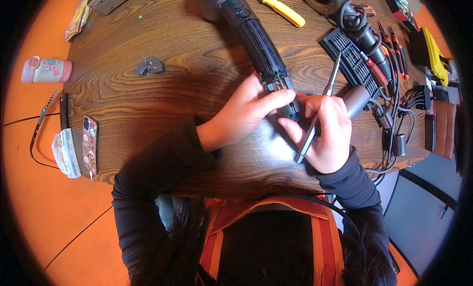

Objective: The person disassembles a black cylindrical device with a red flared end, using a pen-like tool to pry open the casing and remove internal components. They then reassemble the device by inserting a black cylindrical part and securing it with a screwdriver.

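Observation:
A grey hair dryer [217,1] lies at the far middle of the table, its handle [256,45] stripped to a black inner frame with blue wires showing. My left hand [246,109] is closed round the near end of that handle, thumb on top. Just right of it, my right hand [327,128] keeps a slim silver metal tool [333,77] between its fingers, narrow tip pointing away from me. The right thumb and fingertips are close beside the handle's end, where a bit of blue shows. Whether they touch it I cannot tell. Behind the right hand lies a smooth grey tube [358,100].
To the right are a black bit case [351,57], red-handled pliers [398,52], a red screwdriver [377,72] and tangled grey cables [389,123]. A yellow screwdriver [283,10] lies far off. Leftward are a broken grey piece [149,66], a phone [90,144] and a cup [47,70].

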Motion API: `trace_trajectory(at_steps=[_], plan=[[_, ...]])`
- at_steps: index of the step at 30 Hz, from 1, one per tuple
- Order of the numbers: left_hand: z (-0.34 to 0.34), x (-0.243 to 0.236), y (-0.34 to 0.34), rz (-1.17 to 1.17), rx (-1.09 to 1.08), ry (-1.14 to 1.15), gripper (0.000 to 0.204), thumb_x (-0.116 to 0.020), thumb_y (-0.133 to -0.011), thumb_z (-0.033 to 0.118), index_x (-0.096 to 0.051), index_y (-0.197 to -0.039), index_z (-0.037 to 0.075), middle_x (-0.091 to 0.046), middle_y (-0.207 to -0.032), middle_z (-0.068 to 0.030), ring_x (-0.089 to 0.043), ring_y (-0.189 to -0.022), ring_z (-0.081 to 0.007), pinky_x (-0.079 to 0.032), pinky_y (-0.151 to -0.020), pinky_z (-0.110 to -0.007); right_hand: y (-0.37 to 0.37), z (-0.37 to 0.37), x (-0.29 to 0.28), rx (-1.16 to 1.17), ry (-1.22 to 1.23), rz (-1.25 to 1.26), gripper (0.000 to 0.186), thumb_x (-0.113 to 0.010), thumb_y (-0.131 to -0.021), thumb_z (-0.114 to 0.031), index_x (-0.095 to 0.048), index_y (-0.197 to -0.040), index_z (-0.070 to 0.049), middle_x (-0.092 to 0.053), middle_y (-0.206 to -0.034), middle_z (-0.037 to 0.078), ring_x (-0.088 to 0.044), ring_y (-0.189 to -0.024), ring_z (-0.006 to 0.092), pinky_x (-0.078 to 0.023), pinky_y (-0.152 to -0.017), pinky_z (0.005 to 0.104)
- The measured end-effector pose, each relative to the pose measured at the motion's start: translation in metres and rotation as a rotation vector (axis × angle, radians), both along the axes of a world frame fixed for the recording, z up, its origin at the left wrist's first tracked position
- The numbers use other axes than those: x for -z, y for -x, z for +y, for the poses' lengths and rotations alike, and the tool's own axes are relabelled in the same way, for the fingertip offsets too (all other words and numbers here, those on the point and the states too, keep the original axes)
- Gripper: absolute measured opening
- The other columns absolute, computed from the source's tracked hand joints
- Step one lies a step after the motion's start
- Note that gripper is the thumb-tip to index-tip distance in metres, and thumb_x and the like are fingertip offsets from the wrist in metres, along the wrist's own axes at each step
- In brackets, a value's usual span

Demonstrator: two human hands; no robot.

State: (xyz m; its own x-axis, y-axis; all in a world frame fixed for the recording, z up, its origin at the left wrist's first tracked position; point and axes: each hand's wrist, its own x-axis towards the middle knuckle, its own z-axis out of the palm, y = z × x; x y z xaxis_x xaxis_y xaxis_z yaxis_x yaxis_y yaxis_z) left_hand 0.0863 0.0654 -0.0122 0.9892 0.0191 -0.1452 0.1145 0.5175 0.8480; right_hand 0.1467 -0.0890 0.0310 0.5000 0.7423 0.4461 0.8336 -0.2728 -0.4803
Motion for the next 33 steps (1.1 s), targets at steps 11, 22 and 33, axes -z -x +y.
trace_trajectory(at_steps=[11, 22, 33], plan=[[0.003, 0.000, -0.001, 0.044, -0.006, -0.009, 0.012, -0.053, -0.087, 0.012, -0.046, -0.095, 0.006, -0.052, -0.079, 0.0011, -0.049, -0.066, -0.0040, -0.040, -0.055, -0.017, 0.000, -0.002, -0.005, -0.024, 0.072, 0.041, 0.035, -0.077, -0.064, -0.016, -0.045, -0.072, -0.006, -0.059, -0.074, 0.008, -0.052, -0.065, 0.0233, -0.041, -0.061, 0.0308], [0.004, -0.004, -0.002, 0.088, -0.007, 0.042, 0.011, -0.052, -0.087, 0.012, -0.047, -0.094, 0.006, -0.054, -0.084, -0.0009, -0.055, -0.074, -0.0066, -0.046, -0.061, -0.018, 0.001, -0.001, -0.002, -0.006, 0.037, 0.047, 0.029, -0.072, -0.068, -0.019, -0.048, -0.076, -0.006, -0.056, -0.073, 0.008, -0.052, -0.063, 0.0239, -0.041, -0.059, 0.0321], [0.002, -0.009, -0.001, 0.045, 0.076, -0.039, 0.021, -0.049, -0.088, 0.011, -0.046, -0.108, 0.004, -0.055, -0.098, -0.0055, -0.054, -0.090, -0.0121, -0.046, -0.075, -0.027, 0.005, -0.001, 0.001, -0.029, -0.016, 0.188, 0.033, -0.075, -0.067, -0.015, -0.047, -0.079, -0.003, -0.049, -0.070, 0.008, -0.052, -0.060, 0.0219, -0.044, -0.055, 0.0298]])
